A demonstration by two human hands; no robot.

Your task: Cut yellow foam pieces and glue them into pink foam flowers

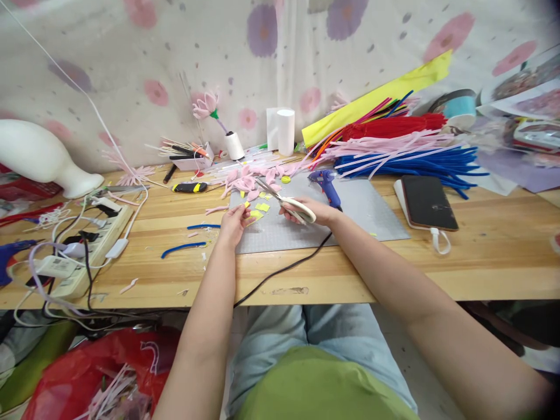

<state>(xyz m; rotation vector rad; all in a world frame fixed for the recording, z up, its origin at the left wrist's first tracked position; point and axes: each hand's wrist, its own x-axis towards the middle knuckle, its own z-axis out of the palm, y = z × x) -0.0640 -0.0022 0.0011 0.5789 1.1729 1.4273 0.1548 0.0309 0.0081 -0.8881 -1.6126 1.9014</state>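
In my right hand (306,211) is a pair of scissors (299,209) with pale handles, its blades pointing up and left over the grey mat (289,236). My left hand (235,223) pinches a small yellow piece (247,205) between thumb and fingertips, at the mat's left edge. Several yellow scraps (262,207) lie between the two hands. Just beyond them sits a heap of pink pipe-cleaner petals (247,179). A blue glue gun (324,185) rests on the mat past my right hand.
Bundles of blue pipe cleaners (411,166) and a phone (429,201) are at the right. A power strip (94,251) with tangled cables stands left. A black cord (280,271) crosses the front edge. Further back are a utility knife (189,187) and a pink flower (205,107) in a white spool.
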